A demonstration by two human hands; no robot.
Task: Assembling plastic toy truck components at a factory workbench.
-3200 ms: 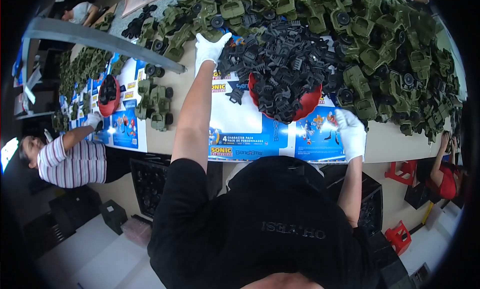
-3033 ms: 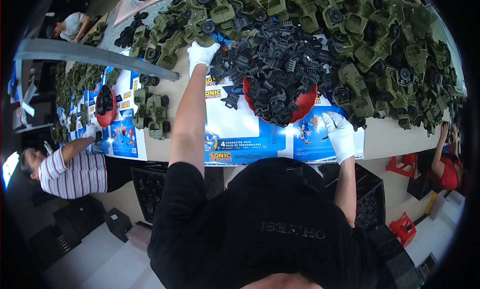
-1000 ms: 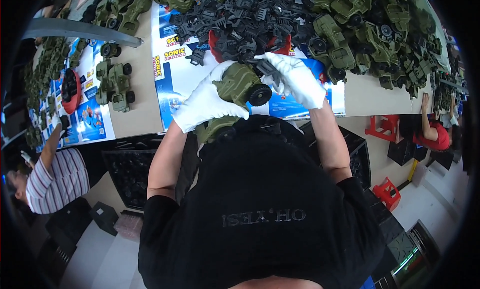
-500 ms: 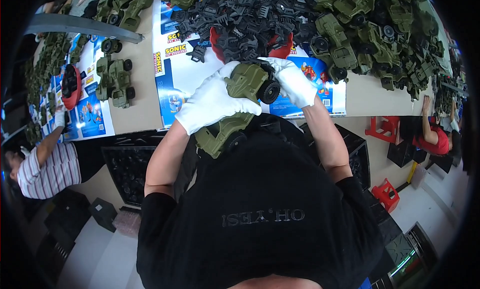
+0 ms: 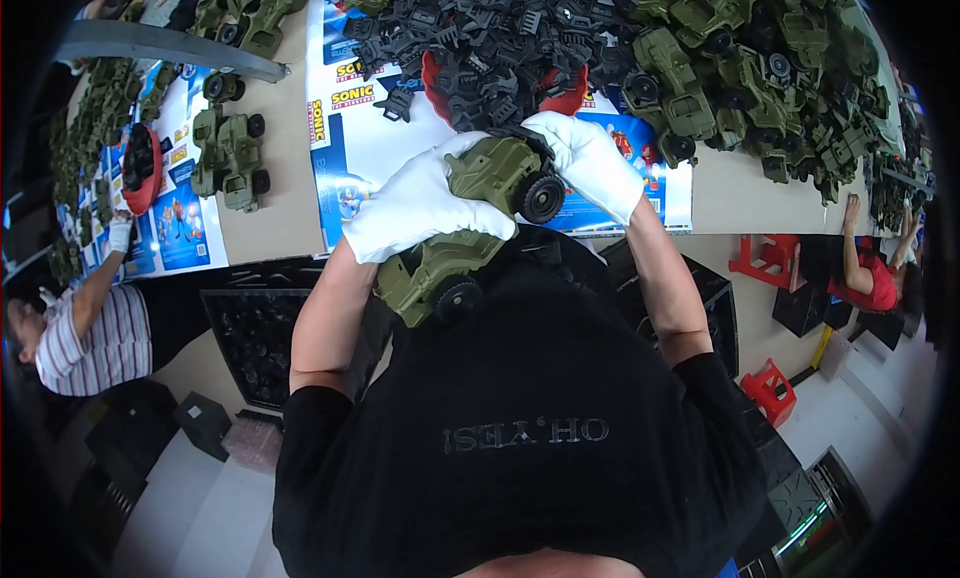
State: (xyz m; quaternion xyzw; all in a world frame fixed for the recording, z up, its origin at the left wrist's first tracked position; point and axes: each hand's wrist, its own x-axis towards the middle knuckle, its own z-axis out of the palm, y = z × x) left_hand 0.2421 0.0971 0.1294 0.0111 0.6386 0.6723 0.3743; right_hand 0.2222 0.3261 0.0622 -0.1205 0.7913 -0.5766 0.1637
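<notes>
An olive-green toy truck [image 5: 492, 168] with black wheels is held over the table's near edge, one end slanting down toward my black shirt. My left hand [image 5: 425, 206], in a white glove, is wrapped across its middle. At the truck's far end, my right hand [image 5: 590, 166], also gloved in white, is closed with its fingertips against the dark front edge. Whether a small black part sits in those fingers is hidden. Just beyond both hands, a red tray [image 5: 436, 90] overflows with a heap of black plastic parts [image 5: 500, 43].
Several green toy trucks [image 5: 690, 78] are piled to the right. More trucks [image 5: 230, 158] stand on the left beside a metal bar [image 5: 165, 50]. Printed sheets [image 5: 345, 168] cover the tabletop. A co-worker in a striped shirt [image 5: 95, 338] is at left, another in red [image 5: 865, 283] at right.
The truck has turned slightly, its lower end swinging a little left and down. My right hand has shifted slightly along the truck's front end.
</notes>
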